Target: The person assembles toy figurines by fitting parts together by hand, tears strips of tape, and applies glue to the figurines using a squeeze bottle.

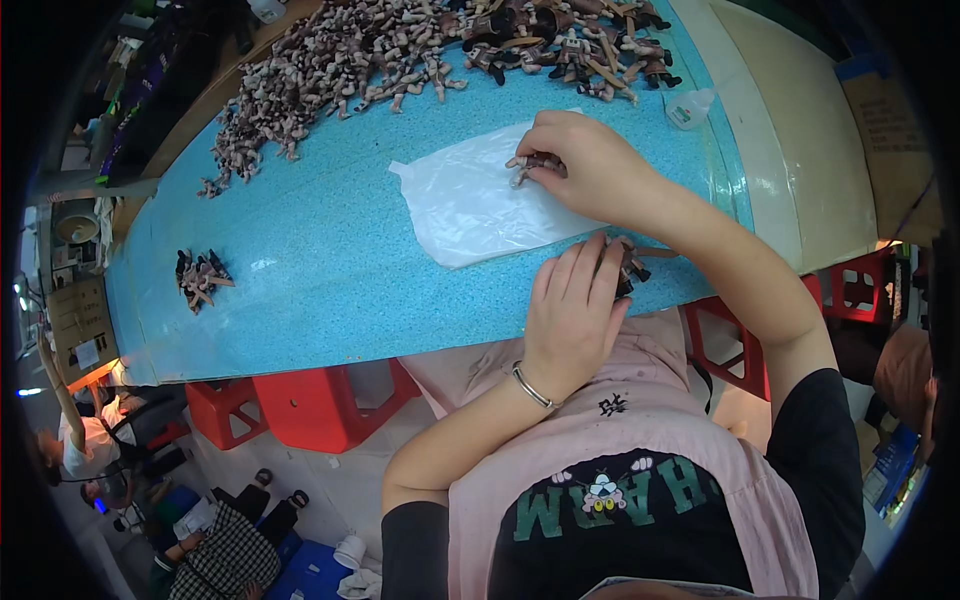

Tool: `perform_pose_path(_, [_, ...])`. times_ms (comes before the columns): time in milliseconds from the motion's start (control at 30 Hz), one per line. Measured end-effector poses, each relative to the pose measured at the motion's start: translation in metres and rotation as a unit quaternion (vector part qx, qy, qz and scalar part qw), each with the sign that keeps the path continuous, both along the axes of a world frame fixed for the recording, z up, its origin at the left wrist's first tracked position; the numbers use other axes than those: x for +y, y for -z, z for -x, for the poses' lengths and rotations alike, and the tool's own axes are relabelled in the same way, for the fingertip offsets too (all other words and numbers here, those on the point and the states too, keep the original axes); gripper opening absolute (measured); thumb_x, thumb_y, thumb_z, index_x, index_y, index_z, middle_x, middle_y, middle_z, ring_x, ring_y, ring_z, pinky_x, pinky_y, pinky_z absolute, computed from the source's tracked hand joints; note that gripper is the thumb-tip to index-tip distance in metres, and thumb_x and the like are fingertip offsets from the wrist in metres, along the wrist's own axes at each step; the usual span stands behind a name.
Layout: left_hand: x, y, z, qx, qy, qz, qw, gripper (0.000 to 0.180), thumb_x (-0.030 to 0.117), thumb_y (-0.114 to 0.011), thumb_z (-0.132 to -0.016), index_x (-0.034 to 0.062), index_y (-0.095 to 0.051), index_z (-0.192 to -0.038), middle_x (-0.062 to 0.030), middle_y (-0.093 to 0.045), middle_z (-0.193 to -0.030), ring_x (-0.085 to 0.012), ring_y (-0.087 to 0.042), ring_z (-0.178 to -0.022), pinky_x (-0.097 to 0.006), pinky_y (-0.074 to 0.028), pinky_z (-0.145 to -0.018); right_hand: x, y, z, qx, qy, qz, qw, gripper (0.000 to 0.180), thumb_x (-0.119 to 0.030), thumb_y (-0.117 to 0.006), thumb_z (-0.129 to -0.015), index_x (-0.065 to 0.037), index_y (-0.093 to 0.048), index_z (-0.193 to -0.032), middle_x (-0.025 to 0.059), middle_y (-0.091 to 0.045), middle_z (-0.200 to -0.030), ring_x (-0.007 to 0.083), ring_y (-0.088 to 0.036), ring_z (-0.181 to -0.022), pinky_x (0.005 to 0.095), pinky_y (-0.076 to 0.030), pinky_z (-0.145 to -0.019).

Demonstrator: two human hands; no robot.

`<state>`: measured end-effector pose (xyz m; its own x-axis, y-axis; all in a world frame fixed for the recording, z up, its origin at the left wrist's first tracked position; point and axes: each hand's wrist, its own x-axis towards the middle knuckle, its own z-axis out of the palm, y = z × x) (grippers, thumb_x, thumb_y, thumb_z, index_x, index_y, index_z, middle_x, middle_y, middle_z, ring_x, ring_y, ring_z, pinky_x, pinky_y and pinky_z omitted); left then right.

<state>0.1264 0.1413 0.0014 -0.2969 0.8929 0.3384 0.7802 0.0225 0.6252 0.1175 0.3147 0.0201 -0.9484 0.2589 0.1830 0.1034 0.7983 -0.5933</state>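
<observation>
My right hand (590,165) is over a translucent white plastic sheet (455,205). Its thumb and fingers pinch a small brown-and-cream toy figurine (535,165). Close to the table's near edge rests my left hand (572,320), a bracelet on its wrist. Between its thumb and index finger is a larger dark-brown figurine (630,268), partly hidden by the fingers. A long tan piece (655,253) sticks out to the right of that figurine.
A big heap of small figurines (300,85) covers the far side of the blue table (300,290). Larger figurines (570,50) lie at the far right, near a clear bottle (690,108). A small cluster of figurines (200,280) lies left. Red stools (320,405) stand below the near edge.
</observation>
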Motion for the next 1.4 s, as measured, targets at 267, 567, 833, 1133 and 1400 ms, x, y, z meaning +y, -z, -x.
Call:
perform_pose_path(267, [-0.016,-0.003,0.008,-0.077,-0.02,-0.011,0.997,0.057,0.008,-0.07,-0.071,-0.0002,-0.05,-0.124,-0.0181,-0.055,-0.117,-0.035,-0.051,-0.111,-0.042,-0.039,-0.094,-0.001,-0.019,-0.02,0.019,0.069,0.22,0.973,0.017,-0.003,-0.06,-0.084,0.001,-0.061,-0.101,0.0052,-0.06,-0.085,0.0112,-0.057,-0.071,0.0266,-0.047,-0.062])
perform_pose_path(567, [-0.062,-0.014,0.035,-0.292,-0.088,0.027,0.952,0.048,0.004,-0.069,-0.075,-0.002,-0.052,-0.119,-0.018,-0.056,-0.113,-0.0292,-0.06,-0.1,-0.035,-0.049,-0.087,-0.055,-0.022,-0.083,-0.028,0.03,0.49,0.871,0.021,-0.006,-0.052,-0.092,0.002,-0.061,-0.109,0.0064,-0.059,-0.1,0.0108,-0.055,-0.082,0.0243,-0.046,-0.073])
perform_pose_path(833, [-0.062,-0.013,0.037,-0.301,-0.081,0.02,0.95,0.048,0.004,-0.072,-0.072,-0.0013,-0.054,-0.117,-0.0163,-0.057,-0.111,-0.0266,-0.061,-0.098,-0.034,-0.051,-0.085,-0.073,-0.016,-0.087,-0.011,-0.056,0.329,0.943,0.031,0.004,-0.062,-0.078,-0.002,-0.064,-0.108,0.01,-0.056,-0.104,0.0193,-0.056,-0.091,0.0284,-0.046,-0.077])
perform_pose_path(1133, [-0.063,-0.015,0.037,-0.287,-0.08,0.025,0.954,0.049,0.005,-0.073,-0.072,-0.001,-0.054,-0.116,-0.0162,-0.058,-0.109,-0.0275,-0.061,-0.098,-0.034,-0.051,-0.085,-0.077,-0.014,-0.085,-0.02,-0.024,0.347,0.938,0.024,-0.002,-0.063,-0.078,-0.001,-0.065,-0.102,0.012,-0.057,-0.098,0.0263,-0.059,-0.087,0.033,-0.047,-0.074])
perform_pose_path(1400, [-0.065,-0.011,0.045,-0.35,-0.066,0.021,0.934,0.032,0.001,-0.068,-0.077,-0.0014,-0.059,-0.108,-0.0161,-0.06,-0.108,-0.0268,-0.062,-0.095,-0.033,-0.051,-0.084,-0.076,-0.019,-0.084,-0.071,0.028,0.391,0.917,0.022,0.001,-0.07,-0.074,-0.002,-0.069,-0.095,0.0111,-0.062,-0.096,0.0231,-0.061,-0.099,0.0295,-0.048,-0.078])
